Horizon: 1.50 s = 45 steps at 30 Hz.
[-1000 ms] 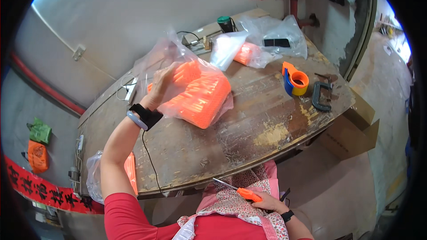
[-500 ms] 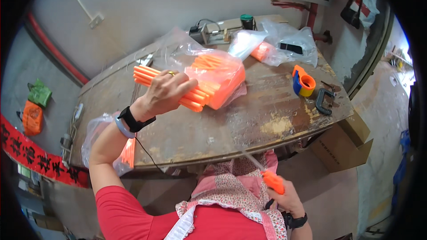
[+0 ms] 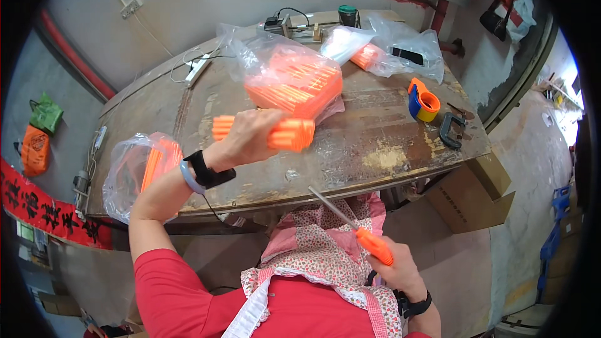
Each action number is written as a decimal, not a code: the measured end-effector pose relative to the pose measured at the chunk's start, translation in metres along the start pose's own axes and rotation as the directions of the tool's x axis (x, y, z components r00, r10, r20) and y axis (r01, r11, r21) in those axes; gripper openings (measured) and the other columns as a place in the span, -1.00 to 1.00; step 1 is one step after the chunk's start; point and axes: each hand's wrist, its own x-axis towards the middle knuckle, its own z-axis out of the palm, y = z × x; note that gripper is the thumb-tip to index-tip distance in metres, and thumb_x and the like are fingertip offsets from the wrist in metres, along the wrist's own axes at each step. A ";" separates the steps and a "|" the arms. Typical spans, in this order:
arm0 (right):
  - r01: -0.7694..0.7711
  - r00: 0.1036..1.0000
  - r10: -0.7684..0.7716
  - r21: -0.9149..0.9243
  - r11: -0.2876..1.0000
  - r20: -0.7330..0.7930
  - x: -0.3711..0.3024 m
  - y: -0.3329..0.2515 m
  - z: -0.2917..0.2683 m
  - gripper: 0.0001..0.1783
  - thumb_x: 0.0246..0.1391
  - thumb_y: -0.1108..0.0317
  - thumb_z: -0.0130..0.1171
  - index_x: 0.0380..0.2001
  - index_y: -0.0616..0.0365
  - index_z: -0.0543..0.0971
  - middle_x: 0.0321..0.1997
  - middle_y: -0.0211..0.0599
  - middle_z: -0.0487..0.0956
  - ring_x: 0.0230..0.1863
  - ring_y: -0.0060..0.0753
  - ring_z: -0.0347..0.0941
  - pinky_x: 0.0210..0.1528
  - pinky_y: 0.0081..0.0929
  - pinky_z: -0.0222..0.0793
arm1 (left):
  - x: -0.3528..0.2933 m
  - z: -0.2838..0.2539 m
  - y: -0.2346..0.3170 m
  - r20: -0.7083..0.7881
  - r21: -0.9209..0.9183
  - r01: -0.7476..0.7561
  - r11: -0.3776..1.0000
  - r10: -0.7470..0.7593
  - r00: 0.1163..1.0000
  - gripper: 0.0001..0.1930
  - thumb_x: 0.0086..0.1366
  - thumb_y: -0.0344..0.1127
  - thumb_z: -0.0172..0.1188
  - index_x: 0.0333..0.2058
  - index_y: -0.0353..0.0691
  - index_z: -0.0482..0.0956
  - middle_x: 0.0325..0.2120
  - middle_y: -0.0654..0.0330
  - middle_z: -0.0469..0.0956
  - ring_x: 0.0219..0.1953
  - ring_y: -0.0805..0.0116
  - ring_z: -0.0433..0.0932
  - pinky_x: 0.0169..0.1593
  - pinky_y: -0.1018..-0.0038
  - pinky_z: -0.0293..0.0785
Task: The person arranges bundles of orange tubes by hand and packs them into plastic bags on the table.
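My left hand [image 3: 247, 141] is closed round a bundle of orange sticks or tubes [image 3: 295, 135], held low over the worn wooden table. Just beyond it lies a clear plastic bag [image 3: 291, 84] packed with more such sticks. My right hand [image 3: 402, 270], down in front of the apron at the table's near side, grips what looks like a screwdriver [image 3: 374, 246] by its orange handle. Its long metal shaft points up and left toward the table edge. By my left forearm, a second clear bag [image 3: 125, 175] holds more orange sticks.
At the table's right stand an orange, blue and yellow tape dispenser [image 3: 424, 101] and a C-clamp [image 3: 448, 133]. Farther back lie a phone [image 3: 407, 56] on plastic bags, a dark cup [image 3: 348, 15] and a power strip [image 3: 198, 70]. Below the right edge sits an open cardboard box [image 3: 460, 203].
My left hand has come nearer and right with the bundle, away from the large bag. The screwdriver has risen slightly to the left in my right hand.
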 end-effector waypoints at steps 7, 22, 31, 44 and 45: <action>-0.144 0.988 0.139 0.074 0.987 0.069 0.008 -0.008 -0.001 -0.62 -0.07 0.45 0.23 -0.10 0.23 0.52 -0.46 -0.19 0.53 -0.49 -0.28 0.47 -0.34 -0.47 0.37 | -0.009 0.010 -0.009 0.076 -0.993 -0.033 -0.110 -0.848 0.524 -0.62 0.04 -0.38 0.32 -0.13 -0.19 0.46 -0.35 0.23 0.53 -0.35 0.34 0.55 -0.17 0.32 0.53; -0.038 0.992 0.035 0.021 0.999 0.118 0.027 0.005 0.017 -0.59 -0.01 0.47 0.23 -0.03 0.23 0.49 -0.28 -0.12 0.58 -0.36 -0.25 0.56 -0.26 -0.46 0.43 | -0.061 0.076 -0.069 0.207 -0.717 -0.582 -0.383 -0.915 0.346 -0.83 0.07 -0.29 0.28 -0.40 -0.17 0.50 -0.43 0.19 0.56 -0.26 0.17 0.54 0.01 0.16 0.46; 0.007 0.999 -0.008 -0.019 1.000 -0.036 0.038 0.013 0.023 -0.63 -0.04 0.48 0.23 -0.10 0.24 0.50 -0.39 -0.10 0.55 -0.43 -0.23 0.51 -0.29 -0.44 0.39 | -0.048 0.083 -0.064 0.200 -0.741 -0.574 -0.348 -0.931 0.306 -0.77 0.04 -0.29 0.31 -0.35 -0.21 0.49 -0.36 0.15 0.56 -0.21 0.16 0.52 0.02 0.14 0.44; -0.067 0.997 0.066 0.022 0.997 0.044 0.021 0.007 0.003 -0.58 -0.01 0.46 0.22 -0.01 0.18 0.50 -0.29 -0.13 0.60 -0.33 -0.16 0.59 -0.26 -0.42 0.46 | -0.032 0.047 -0.010 -0.345 -0.047 0.105 0.993 -0.115 0.932 -0.59 -0.13 -0.40 0.36 -0.22 -0.18 0.48 -0.39 0.14 0.55 -0.39 0.07 0.55 -0.30 0.33 0.47; -0.081 0.996 0.080 0.015 0.997 0.046 0.021 0.010 0.006 -0.58 -0.01 0.47 0.22 -0.02 0.18 0.50 -0.29 -0.14 0.60 -0.35 -0.15 0.59 -0.27 -0.43 0.46 | -0.035 0.044 -0.010 -0.247 0.034 0.049 0.998 -0.039 0.968 -0.56 -0.16 -0.40 0.37 -0.21 -0.18 0.48 -0.38 0.14 0.56 -0.39 0.07 0.55 -0.29 0.30 0.47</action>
